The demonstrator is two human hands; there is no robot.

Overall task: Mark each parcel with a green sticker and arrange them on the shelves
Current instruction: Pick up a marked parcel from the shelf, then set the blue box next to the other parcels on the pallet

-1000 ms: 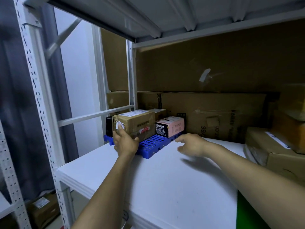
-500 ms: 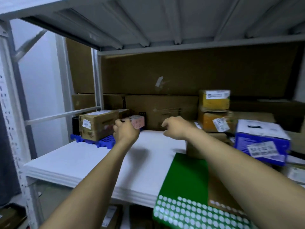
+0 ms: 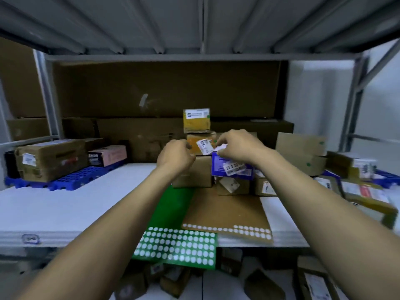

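My right hand [image 3: 237, 146] has its fingers curled over the top edge of a blue parcel [image 3: 230, 168] with white labels, in the middle pile. Just left of it, my left hand [image 3: 175, 156] hovers with curled fingers and nothing visible in it, in front of a plain brown box [image 3: 194, 174]. A green sticker sheet [image 3: 176, 245] lies at the shelf's front edge, between my forearms. At the far left, a brown parcel [image 3: 52, 161] and a pink parcel [image 3: 108, 155] stand on a blue pallet [image 3: 71, 179].
A yellow box [image 3: 196, 120] is stacked on an orange box [image 3: 194, 146] behind my hands. A brown sheet [image 3: 227, 211] with white dots lies beside the green one. More parcels [image 3: 350, 169] crowd the right side. Boxes fill the space below the white shelf [image 3: 65, 208].
The view swung right from the left pallet to the middle pile. Both hands left the placed parcels and came together at the pile, the right one landing on the blue parcel.
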